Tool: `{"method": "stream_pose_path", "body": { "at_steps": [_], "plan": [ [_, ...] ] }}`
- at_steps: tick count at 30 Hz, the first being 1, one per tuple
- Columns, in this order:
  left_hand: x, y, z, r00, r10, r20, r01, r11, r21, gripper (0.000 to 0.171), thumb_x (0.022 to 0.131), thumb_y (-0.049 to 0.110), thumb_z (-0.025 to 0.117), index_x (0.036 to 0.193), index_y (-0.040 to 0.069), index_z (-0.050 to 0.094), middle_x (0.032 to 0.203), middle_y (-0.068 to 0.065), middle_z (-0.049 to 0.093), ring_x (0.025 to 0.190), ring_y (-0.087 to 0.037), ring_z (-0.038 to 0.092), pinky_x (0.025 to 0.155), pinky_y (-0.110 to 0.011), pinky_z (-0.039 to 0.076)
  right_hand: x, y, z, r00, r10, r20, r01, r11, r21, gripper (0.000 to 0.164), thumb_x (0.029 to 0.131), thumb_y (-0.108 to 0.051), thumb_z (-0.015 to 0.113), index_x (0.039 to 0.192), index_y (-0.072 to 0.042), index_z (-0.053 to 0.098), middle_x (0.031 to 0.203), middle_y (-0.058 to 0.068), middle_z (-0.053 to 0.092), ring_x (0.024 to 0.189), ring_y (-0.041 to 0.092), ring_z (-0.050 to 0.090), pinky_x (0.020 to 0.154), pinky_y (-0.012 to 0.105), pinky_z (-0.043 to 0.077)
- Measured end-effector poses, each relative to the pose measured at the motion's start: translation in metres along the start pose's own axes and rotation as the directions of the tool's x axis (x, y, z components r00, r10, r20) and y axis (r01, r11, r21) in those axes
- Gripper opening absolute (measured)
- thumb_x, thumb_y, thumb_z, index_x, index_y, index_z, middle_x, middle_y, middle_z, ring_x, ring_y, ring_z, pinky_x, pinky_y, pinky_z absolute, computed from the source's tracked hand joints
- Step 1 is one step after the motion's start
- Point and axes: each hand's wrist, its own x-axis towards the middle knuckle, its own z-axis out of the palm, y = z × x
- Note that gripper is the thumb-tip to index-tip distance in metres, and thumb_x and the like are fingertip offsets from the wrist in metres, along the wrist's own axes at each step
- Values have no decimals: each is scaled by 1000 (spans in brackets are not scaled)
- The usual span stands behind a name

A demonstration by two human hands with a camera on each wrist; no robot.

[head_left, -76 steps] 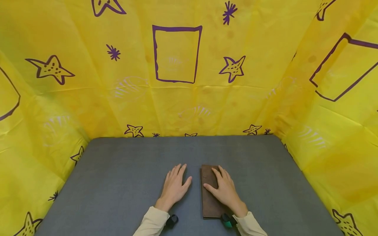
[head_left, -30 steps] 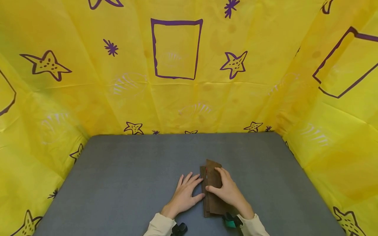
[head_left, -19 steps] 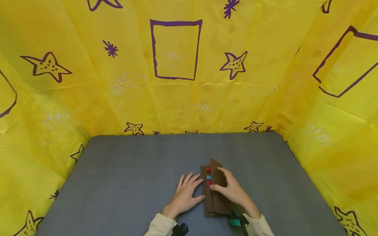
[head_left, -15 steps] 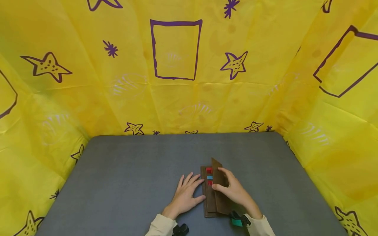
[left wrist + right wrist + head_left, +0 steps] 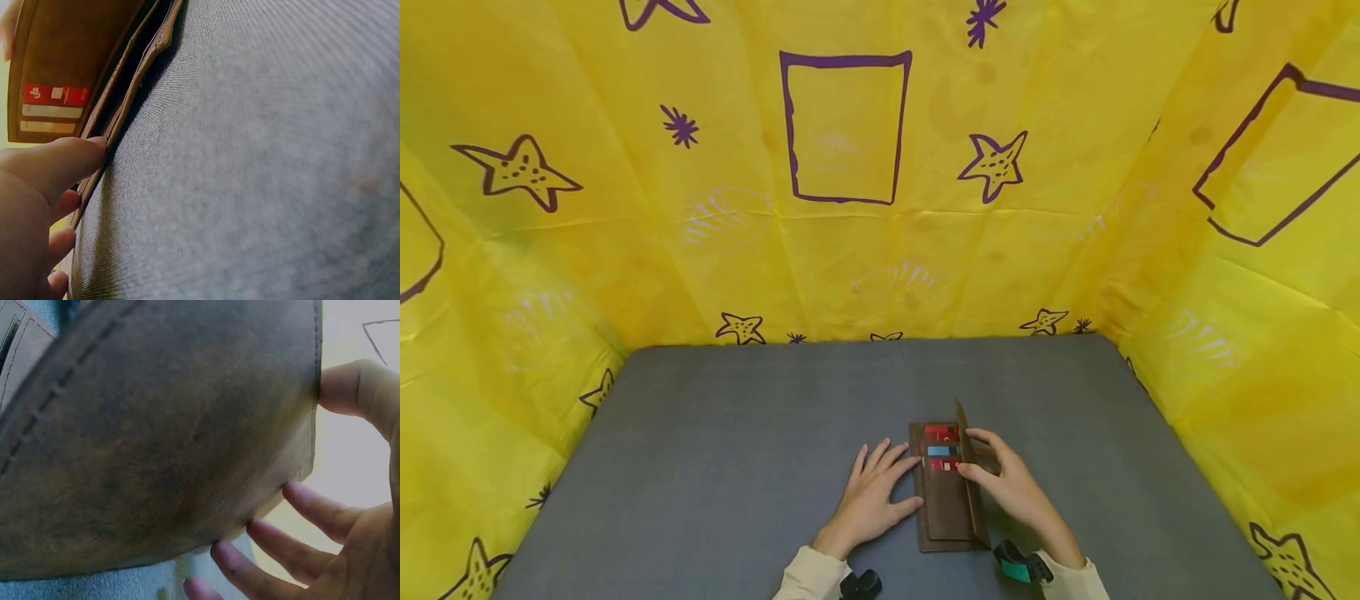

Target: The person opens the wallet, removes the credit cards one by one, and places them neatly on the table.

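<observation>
A long brown leather wallet (image 5: 947, 512) lies on the table, its cover (image 5: 974, 508) standing almost upright along the right side. A red card (image 5: 940, 433), a blue card (image 5: 937, 451) and another red card (image 5: 943, 466) show in its slots. My left hand (image 5: 868, 493) has its fingers spread and fingertips at the wallet's left edge; in the left wrist view the thumb (image 5: 72, 156) presses that edge. My right hand (image 5: 1018, 487) holds the cover by its edges, thumb on one side and fingertips on another, as the right wrist view shows.
The grey table (image 5: 737, 442) extends around the wallet on all sides. Yellow cloth (image 5: 850, 275) printed with purple stars and frames hangs along the back and both sides. Black straps sit at both wrists, the right strap (image 5: 1021, 565) with a green patch.
My right hand has lifted the wallet's cover and swung it rightward, uncovering the cards. The left hand has come right, from the table to the wallet's left edge.
</observation>
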Motion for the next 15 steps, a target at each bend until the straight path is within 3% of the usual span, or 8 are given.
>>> {"method": "stream_pose_path", "body": {
  "at_steps": [6, 13, 15],
  "plan": [
    [-1, 1, 1, 1000, 4, -13, -4, 1000, 7, 56, 89, 48, 67, 139, 26, 56, 152, -2, 47, 148, -32, 31, 119, -60, 14, -6, 4, -7, 999, -35, -27, 36, 999, 38, 47, 96, -19, 64, 139, -8, 49, 141, 23, 54, 128, 43, 54, 97, 51, 51],
    [-1, 1, 1, 1000, 9, -14, -9, 1000, 8, 57, 89, 47, 68, 140, 26, 55, 152, -2, 47, 148, -33, 31, 119, -60, 14, -15, 11, -20, 996, -40, -83, 45, 998, 51, 43, 98, -19, 60, 138, -5, 51, 137, 22, 57, 122, 38, 60, 89, 29, 54],
    [-1, 1, 1, 1000, 6, -8, -6, 1000, 6, 57, 89, 48, 67, 141, 26, 55, 153, -1, 46, 148, -32, 31, 119, -60, 14, -18, 14, -25, 994, -35, -100, 39, 999, 38, 42, 100, -20, 58, 138, -5, 51, 138, 22, 56, 122, 38, 61, 88, 28, 54]
  ]
}}
